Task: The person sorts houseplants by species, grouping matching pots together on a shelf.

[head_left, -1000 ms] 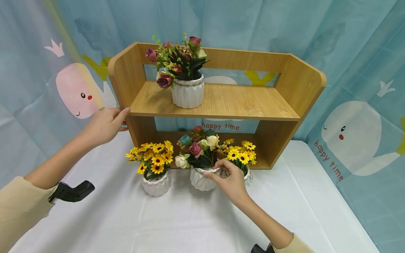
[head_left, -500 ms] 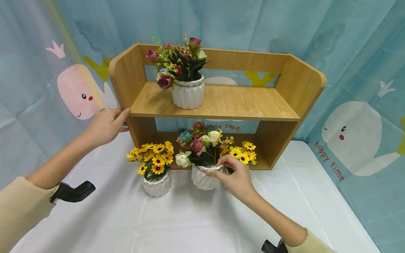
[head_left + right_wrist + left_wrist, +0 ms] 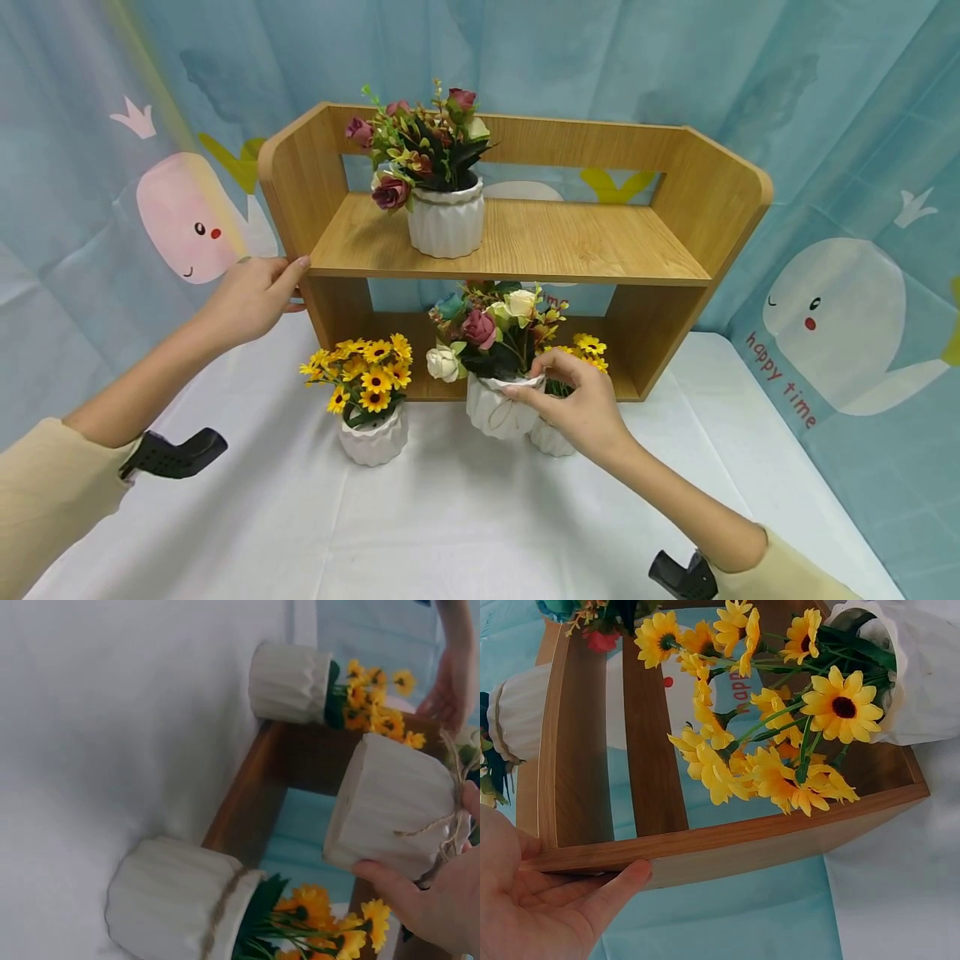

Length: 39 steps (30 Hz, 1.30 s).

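Observation:
My right hand (image 3: 585, 408) pinches the rim of a white fluted flowerpot (image 3: 495, 412) with a twine bow and mixed roses (image 3: 480, 329). In the right wrist view the pot's base (image 3: 349, 799) hangs in the air above the white cloth. Its roses reach in front of the lower opening of a two-tier wooden shelf (image 3: 592, 250). On the left, my left hand (image 3: 247, 302) grips the front edge of the shelf's side panel (image 3: 622, 855), thumb and fingers on either side of it. Another rose pot (image 3: 447, 221) stands on the upper board.
A pot of yellow daisies (image 3: 372, 437) stands on the white cloth (image 3: 420, 533) before the shelf's left side. A second daisy pot (image 3: 551, 439) is partly hidden behind my right hand. Behind the shelf hangs a blue printed curtain (image 3: 555, 58).
The rose pot in my right hand has risen off the cloth and shifted a little rightward, now covering more of the right daisy pot. My left hand stays on the shelf panel.

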Tool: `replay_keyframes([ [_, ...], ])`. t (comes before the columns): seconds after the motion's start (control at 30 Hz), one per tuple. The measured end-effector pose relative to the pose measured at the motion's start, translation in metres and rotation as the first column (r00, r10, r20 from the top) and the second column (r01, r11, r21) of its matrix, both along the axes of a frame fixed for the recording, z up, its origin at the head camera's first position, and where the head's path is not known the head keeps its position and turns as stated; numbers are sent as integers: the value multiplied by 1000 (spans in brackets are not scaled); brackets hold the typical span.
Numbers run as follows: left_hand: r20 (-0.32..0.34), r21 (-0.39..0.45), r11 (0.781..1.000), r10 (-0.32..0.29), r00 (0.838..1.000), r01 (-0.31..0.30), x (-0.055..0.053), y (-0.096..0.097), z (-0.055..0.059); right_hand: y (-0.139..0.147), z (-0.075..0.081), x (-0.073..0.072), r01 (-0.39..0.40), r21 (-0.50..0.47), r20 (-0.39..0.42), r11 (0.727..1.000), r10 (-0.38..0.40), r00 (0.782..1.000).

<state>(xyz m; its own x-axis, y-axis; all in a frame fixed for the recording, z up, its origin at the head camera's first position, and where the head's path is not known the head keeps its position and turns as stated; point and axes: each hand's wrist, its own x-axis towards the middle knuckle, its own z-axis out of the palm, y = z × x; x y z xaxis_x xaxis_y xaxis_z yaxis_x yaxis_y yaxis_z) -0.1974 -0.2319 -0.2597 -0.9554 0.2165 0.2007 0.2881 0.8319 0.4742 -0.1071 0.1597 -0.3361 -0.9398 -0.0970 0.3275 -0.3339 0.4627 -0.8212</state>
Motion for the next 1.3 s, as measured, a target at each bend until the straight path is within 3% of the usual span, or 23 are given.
replay_keyframes([
  [0.9,22,3,1000,-2,1000,2,1,1,2,24,49,3,-8,70,43,998,5,999],
  [1.3,8,3,1000,-2,1000,2,1,0,1,36,79,6,-33,76,77,997,27,997],
])
